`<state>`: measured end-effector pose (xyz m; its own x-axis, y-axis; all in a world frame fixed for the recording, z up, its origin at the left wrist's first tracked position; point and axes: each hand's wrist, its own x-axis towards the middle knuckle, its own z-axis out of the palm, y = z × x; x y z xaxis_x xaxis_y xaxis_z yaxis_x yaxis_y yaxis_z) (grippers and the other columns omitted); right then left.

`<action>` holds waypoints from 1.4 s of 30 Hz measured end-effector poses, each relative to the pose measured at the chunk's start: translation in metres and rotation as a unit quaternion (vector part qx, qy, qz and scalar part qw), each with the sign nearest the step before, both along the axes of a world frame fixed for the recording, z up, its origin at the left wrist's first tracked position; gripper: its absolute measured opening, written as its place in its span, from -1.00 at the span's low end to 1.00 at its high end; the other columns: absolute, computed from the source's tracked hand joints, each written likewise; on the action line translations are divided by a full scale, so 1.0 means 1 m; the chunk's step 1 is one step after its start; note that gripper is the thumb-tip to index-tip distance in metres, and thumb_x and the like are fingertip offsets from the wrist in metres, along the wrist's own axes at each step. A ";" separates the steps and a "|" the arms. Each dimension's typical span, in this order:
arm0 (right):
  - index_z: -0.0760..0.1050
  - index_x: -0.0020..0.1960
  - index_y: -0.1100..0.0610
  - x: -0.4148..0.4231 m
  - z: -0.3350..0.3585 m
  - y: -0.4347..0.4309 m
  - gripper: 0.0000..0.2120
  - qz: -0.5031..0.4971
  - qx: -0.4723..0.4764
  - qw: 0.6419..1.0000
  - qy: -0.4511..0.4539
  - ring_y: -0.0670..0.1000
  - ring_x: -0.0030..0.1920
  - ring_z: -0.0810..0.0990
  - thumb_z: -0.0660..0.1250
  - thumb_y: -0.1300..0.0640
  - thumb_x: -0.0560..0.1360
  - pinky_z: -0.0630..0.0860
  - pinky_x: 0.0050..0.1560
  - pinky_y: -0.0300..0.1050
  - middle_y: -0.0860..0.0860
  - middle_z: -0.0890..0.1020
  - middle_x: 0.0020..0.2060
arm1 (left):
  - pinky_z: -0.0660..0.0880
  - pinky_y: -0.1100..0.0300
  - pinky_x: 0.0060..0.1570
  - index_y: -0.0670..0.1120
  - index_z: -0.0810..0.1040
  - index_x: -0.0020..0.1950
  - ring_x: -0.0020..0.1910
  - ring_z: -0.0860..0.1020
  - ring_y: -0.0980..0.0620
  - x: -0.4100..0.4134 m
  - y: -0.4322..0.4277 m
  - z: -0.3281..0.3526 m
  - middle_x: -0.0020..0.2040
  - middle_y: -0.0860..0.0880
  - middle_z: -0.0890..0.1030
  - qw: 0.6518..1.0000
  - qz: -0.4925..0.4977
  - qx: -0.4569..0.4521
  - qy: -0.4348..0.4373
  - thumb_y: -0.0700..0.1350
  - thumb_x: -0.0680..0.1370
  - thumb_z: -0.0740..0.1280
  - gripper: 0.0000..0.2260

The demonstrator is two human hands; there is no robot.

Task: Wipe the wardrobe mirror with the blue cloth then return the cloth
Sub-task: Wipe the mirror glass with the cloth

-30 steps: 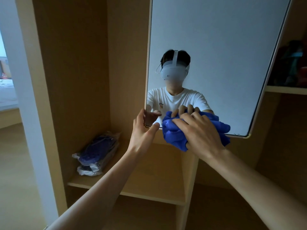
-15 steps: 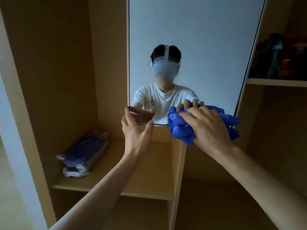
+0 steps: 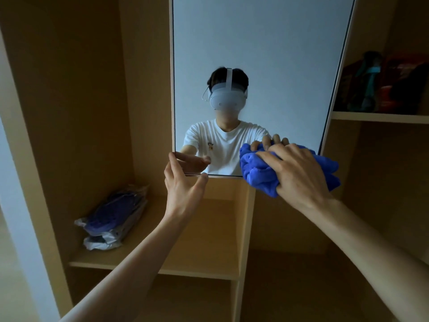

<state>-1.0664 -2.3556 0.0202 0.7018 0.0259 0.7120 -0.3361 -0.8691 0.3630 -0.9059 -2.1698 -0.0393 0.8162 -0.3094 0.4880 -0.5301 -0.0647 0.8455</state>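
Note:
The wardrobe mirror (image 3: 260, 54) hangs in front of me as a tall framed panel, reflecting a person in a white shirt. My right hand (image 3: 299, 170) presses a bunched blue cloth (image 3: 257, 170) against the mirror's lower right corner, fingers spread over the cloth. My left hand (image 3: 183, 182) holds the mirror's lower left corner, thumb under the bottom edge and fingers on the left edge. Part of the cloth is hidden under my right hand.
The wooden wardrobe has a shelf (image 3: 162, 263) below the mirror with plastic-wrapped dark blue bundles (image 3: 111, 217) on its left. A vertical divider (image 3: 241, 228) stands under the mirror. Dark items (image 3: 383, 84) sit on an upper right shelf (image 3: 380, 117).
My right hand has slid the blue cloth rightwards along the mirror's bottom edge to the lower right corner. My left hand stays at the lower left corner.

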 end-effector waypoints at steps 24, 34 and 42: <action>0.51 0.26 0.09 -0.028 -0.023 -0.037 -0.63 0.014 0.025 0.998 -0.060 0.16 -0.12 0.57 0.39 0.15 0.45 0.53 -0.22 0.04 0.07 0.58 0.00 | 0.21 -0.13 0.52 0.03 -0.15 0.67 0.61 0.07 -0.06 -0.001 -0.001 -0.004 0.63 0.03 0.02 1.000 0.004 -0.006 -0.013 0.02 0.60 0.38 -0.16; 0.42 0.41 0.06 -0.040 -0.032 -0.044 -0.55 -0.059 0.133 0.983 -0.109 0.09 -0.06 0.62 0.35 -0.05 0.57 0.56 -0.27 -0.07 0.03 0.57 0.06 | 0.21 -0.07 0.53 0.00 -0.15 0.68 0.61 0.10 -0.04 0.002 0.005 -0.002 0.62 0.03 0.05 1.000 -0.007 0.010 -0.012 0.03 0.61 0.36 -0.17; 0.48 0.06 0.25 -0.039 -0.033 -0.030 -0.78 0.049 0.251 0.933 -0.252 -0.22 -0.20 0.54 0.37 0.39 0.44 0.32 -0.28 -0.45 -0.20 0.37 -0.26 | 0.29 0.01 0.44 0.00 -0.12 0.68 0.56 0.19 -0.01 0.004 0.008 -0.004 0.50 0.11 0.16 1.000 -0.017 0.009 -0.016 0.00 0.62 0.36 -0.19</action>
